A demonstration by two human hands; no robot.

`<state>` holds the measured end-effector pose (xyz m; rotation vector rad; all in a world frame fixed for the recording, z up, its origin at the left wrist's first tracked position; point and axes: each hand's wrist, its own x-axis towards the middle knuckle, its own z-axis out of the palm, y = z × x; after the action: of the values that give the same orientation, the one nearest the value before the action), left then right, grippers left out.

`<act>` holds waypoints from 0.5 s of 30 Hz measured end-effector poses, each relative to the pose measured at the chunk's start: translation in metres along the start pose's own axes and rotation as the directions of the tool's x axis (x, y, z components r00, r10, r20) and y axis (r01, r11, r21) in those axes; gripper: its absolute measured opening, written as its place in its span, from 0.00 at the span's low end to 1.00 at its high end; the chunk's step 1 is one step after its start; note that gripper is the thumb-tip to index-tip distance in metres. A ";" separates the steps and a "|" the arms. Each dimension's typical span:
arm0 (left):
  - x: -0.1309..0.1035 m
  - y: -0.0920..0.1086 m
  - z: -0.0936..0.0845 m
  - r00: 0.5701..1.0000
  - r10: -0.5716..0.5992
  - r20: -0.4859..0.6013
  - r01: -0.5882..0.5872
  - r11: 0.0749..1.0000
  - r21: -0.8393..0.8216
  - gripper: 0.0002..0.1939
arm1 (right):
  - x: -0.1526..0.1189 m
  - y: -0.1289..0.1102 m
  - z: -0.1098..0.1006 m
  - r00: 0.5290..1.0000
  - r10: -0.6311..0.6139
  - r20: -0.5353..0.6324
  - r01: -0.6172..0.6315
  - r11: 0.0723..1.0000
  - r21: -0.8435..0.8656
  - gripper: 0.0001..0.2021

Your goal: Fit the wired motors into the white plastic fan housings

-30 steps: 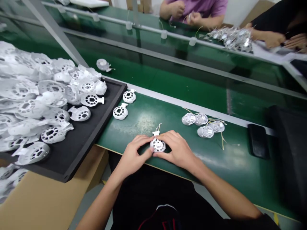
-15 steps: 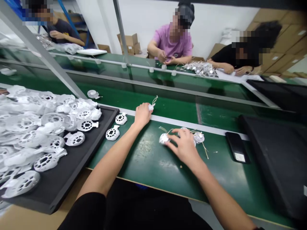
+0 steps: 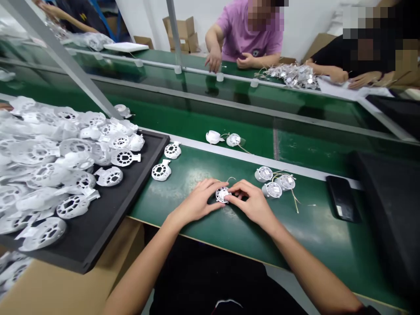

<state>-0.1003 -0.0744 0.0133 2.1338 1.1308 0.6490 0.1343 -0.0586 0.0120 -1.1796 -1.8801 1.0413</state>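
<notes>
Between my hands, low over the green table, is a round white part (image 3: 223, 194) with a thin wire behind it. My left hand (image 3: 200, 199) grips its left side between thumb and fingers. On its right side, the fingertips of my right hand (image 3: 247, 197) are closed on the same part. To the right lie three round wired parts, one of them a clear-and-white unit (image 3: 272, 190). Two white perforated shells, the nearer one (image 3: 161, 171) included, rest left of my hands. Beyond the pale strip sit a white cup-like part (image 3: 214, 137) and a wired round part (image 3: 233, 140).
A black tray (image 3: 108, 238) heaped with white shells (image 3: 42, 175) stands at the left. At the right are a black phone (image 3: 341, 199) and a dark tray (image 3: 383, 210). A metal post (image 3: 65, 57) slants at the left. Other people sit across the line.
My left hand has come back from the far strip, leaving a part there, and now holds the round part with my right hand. The view has shifted; the person in pink has moved a hand.
</notes>
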 end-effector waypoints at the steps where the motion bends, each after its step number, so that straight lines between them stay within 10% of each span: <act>1: 0.004 -0.003 0.001 1.000 0.006 0.006 -0.006 1.000 -0.012 0.27 | -0.001 0.000 0.001 1.000 -0.014 -0.013 0.014 1.000 0.000 0.09; 15: 0.006 -0.012 0.009 0.998 -0.005 -0.055 0.008 0.998 0.063 0.29 | 0.000 0.002 0.005 0.999 0.018 0.040 -0.019 0.999 0.041 0.08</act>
<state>-0.0975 -0.0671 -0.0008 2.1760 1.2014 0.6808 0.1305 -0.0591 0.0080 -1.1627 -1.8724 1.1159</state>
